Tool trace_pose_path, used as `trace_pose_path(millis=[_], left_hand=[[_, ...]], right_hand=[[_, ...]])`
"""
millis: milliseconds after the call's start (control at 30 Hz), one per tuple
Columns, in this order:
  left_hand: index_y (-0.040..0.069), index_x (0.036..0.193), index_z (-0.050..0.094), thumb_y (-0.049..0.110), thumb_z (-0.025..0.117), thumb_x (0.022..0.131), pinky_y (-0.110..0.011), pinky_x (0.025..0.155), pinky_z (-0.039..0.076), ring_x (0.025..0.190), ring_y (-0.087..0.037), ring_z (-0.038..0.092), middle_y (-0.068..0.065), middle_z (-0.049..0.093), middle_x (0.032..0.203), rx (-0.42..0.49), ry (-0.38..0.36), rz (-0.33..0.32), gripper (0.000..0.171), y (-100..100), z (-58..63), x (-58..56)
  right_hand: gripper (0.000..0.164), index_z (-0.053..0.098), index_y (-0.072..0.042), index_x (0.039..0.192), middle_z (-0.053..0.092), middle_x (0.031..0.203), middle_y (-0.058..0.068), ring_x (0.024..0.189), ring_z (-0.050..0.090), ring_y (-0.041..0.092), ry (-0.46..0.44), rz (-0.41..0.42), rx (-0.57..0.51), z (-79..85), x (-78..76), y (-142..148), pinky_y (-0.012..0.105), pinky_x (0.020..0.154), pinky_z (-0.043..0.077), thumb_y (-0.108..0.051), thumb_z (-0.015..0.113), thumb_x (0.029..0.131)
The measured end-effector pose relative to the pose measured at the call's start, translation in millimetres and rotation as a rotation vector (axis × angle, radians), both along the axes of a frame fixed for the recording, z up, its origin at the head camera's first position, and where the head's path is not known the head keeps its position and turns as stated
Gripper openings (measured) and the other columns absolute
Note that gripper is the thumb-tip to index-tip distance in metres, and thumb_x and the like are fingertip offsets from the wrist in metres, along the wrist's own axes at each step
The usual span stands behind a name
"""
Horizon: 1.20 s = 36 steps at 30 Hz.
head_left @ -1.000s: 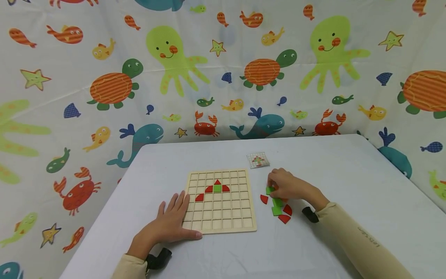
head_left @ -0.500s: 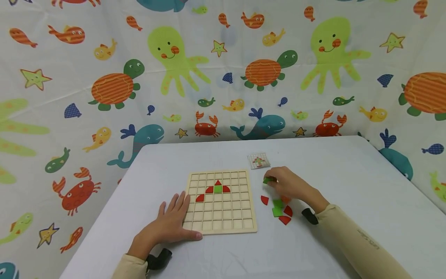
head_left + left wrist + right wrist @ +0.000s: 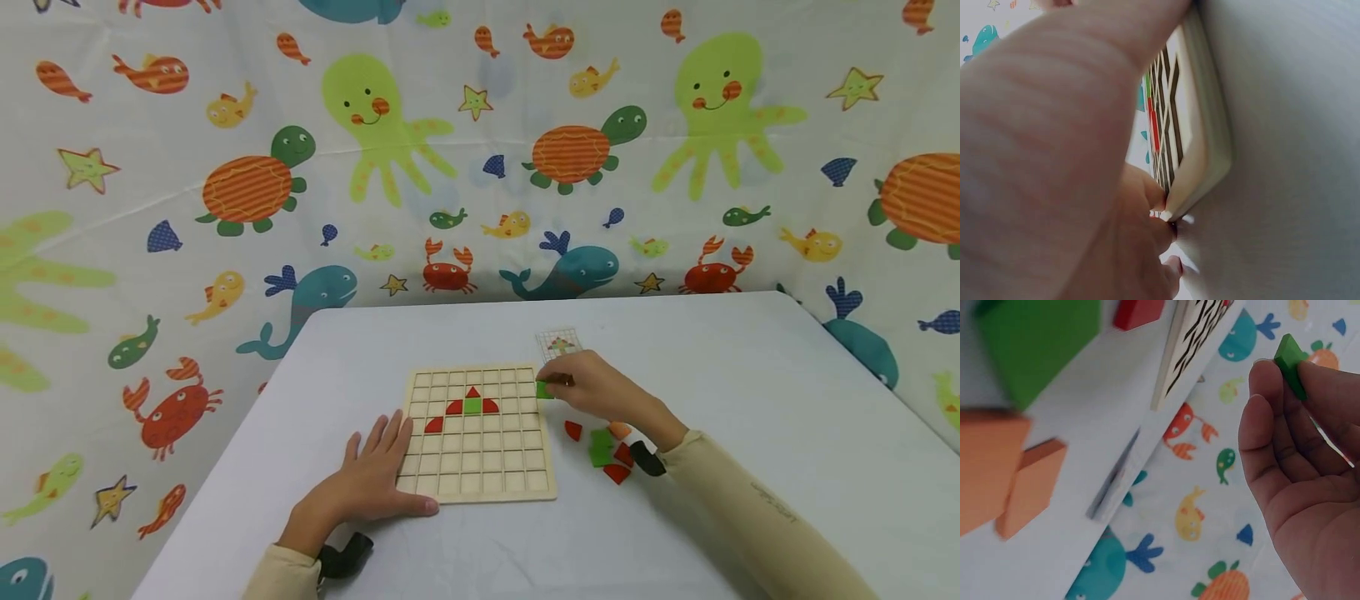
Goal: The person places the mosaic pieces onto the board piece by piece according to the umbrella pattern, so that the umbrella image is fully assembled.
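Note:
My right hand [image 3: 592, 387] pinches a green square tile [image 3: 545, 390] between thumb and index finger, over the right edge of a wooden grid board [image 3: 491, 462]. The right wrist view shows the tile [image 3: 1289, 365] tilted between the fingertips. On the board, a green square [image 3: 472, 406] has a red triangle [image 3: 473, 392] above it and a red quarter-circle on each side; another red quarter-circle [image 3: 434, 425] lies lower left. My left hand [image 3: 371, 479] rests with fingers spread and straight along the board's left edge, its thumb by the near left corner.
To the right of the board lie loose green tiles [image 3: 602, 447], an orange piece [image 3: 619, 430] and several red pieces [image 3: 617, 473]. A pattern card [image 3: 558, 335] lies behind the right hand, partly covered by it. A printed curtain [image 3: 480, 167] hangs behind the white table [image 3: 675, 350].
The right hand has lifted a green tile from the loose pile and moved it left to the board's right edge. The left hand stays in place.

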<state>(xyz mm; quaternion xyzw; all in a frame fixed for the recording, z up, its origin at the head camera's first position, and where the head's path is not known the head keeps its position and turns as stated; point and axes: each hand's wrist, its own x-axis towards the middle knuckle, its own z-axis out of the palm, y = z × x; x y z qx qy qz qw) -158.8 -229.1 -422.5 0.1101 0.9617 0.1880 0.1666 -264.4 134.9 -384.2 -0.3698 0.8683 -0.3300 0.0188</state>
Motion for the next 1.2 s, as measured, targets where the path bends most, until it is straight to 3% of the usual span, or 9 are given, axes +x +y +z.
trace_pose_path(millis=[233, 700, 933, 1200], left_hand=[[-0.002, 0.169, 0.018, 0.071, 0.085, 0.075, -0.075, 0.121, -0.002, 0.161, -0.049, 0.002, -0.025, 0.009, 0.176, 0.011, 0.001, 0.004, 0.137, 2, 0.0, 2.8], [-0.004, 0.168, 0.019, 0.073, 0.083, 0.075, -0.076, 0.12, -0.002, 0.161, -0.049, 0.003, -0.026, 0.01, 0.176, 0.008, 0.005, 0.0, 0.137, 2, -2.4, 6.0], [-0.002, 0.169, 0.018, 0.074, 0.083, 0.075, -0.076, 0.12, -0.003, 0.161, -0.049, 0.002, -0.025, 0.009, 0.176, 0.004, 0.013, -0.004, 0.138, 2, -0.4, 5.1], [-0.003, 0.169, 0.018, 0.072, 0.084, 0.075, -0.077, 0.12, -0.002, 0.161, -0.049, 0.003, -0.025, 0.01, 0.176, -0.005, 0.028, -0.01, 0.137, 0, 2.6, 6.1]], right_hand=[[0.013, 0.078, 0.001, 0.11, 0.074, 0.095, -0.002, 0.082, 0.063, 0.012, 0.035, 0.042, 0.036, 4.1, -11.1, -32, 0.032, 0.078, 0.057, 0.002, 0.07, 0.1], [0.018, 0.079, 0.003, 0.114, 0.078, 0.107, 0.006, 0.092, 0.068, 0.016, 0.004, 0.163, 0.049, -1.6, -18.8, -91, 0.03, 0.089, 0.058, 0.004, 0.067, 0.1], [0.019, 0.08, 0.004, 0.112, 0.077, 0.098, 0.006, 0.081, 0.062, 0.015, 0.016, 0.209, 0.051, -0.8, -19.1, -111, 0.027, 0.081, 0.056, 0.005, 0.067, 0.099], [0.018, 0.082, 0.0, 0.105, 0.078, 0.096, 0.006, 0.081, 0.067, 0.01, 0.026, 0.243, 0.063, -2.3, -20.9, -125, 0.024, 0.078, 0.056, 0.006, 0.067, 0.097]])
